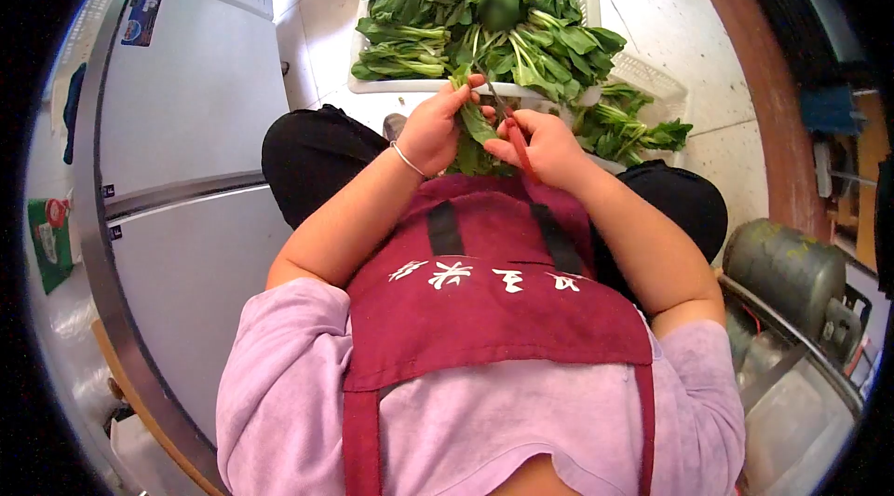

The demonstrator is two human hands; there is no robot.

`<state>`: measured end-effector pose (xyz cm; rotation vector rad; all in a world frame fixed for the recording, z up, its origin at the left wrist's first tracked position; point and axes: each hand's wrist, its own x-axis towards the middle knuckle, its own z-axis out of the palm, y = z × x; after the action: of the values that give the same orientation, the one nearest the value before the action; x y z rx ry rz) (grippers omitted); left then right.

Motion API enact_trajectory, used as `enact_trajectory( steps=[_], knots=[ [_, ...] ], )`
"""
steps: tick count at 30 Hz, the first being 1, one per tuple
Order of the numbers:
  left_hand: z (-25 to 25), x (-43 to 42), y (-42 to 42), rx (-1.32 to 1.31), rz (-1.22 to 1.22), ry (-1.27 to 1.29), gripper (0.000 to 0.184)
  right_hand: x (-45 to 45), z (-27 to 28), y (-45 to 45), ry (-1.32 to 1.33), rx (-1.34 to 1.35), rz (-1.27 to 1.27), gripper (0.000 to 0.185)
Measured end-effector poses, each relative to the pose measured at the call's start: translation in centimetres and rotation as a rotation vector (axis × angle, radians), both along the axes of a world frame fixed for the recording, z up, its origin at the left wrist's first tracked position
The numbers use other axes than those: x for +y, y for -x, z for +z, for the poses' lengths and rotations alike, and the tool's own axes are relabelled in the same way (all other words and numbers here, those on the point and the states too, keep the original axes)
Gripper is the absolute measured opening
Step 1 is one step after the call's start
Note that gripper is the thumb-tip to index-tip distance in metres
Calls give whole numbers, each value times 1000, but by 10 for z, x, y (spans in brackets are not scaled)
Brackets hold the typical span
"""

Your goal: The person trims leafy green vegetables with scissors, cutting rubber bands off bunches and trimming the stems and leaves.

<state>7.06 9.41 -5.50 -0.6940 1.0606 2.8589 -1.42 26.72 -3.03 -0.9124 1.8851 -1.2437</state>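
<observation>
My left hand (435, 130), with a white band at the wrist, is closed on a leafy green (478, 123) in front of my lap. Its leaf hangs between my two hands. In my right hand (548, 149) is a knife with a red handle (518, 148). The knife's thin dark blade points up and away, close to my left fingertips. Just beyond my hands stands a white plastic basket (396, 86), heaped with leafy greens (531, 40). More leaves show below my hands, partly hidden by them.
A second white basket (672, 86) with loose greens (633, 123) stands at the right. A pale refrigerator (200, 105) rises close on my left. A grey metal cylinder (784, 263) lies to the right, near a metal rail. Tiles (652, 21) cover the floor.
</observation>
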Motion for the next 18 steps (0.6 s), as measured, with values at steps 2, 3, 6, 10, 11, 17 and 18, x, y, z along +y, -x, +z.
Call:
enact_trajectory(
  steps=[2, 3, 6, 10, 11, 17, 18],
  knots=[
    [8, 5, 1, -24, -14, 52, 37, 0, 0, -2, 25, -72, -44, 26],
    [17, 7, 1, -24, -15, 52, 37, 0, 0, -2, 52, -144, -87, 21],
    [26, 7, 2, -117, -15, -47, 40, 3, -4, 9, 38, -168, -84, 19],
    [1, -19, -4, -71, -11, -216, 41, 10, 13, 21, 18, -24, -54, 18],
    [-14, -27, -6, -97, 10, -144, 39, 12, 10, 22, -18, 43, -37, 19],
    [-8, -66, -8, -143, 93, 153, 33, 10, 14, 17, -412, 375, 243, 32],
    [-2, -75, -4, -176, 112, 249, 31, 9, 17, 15, -468, 390, 272, 31]
  ],
)
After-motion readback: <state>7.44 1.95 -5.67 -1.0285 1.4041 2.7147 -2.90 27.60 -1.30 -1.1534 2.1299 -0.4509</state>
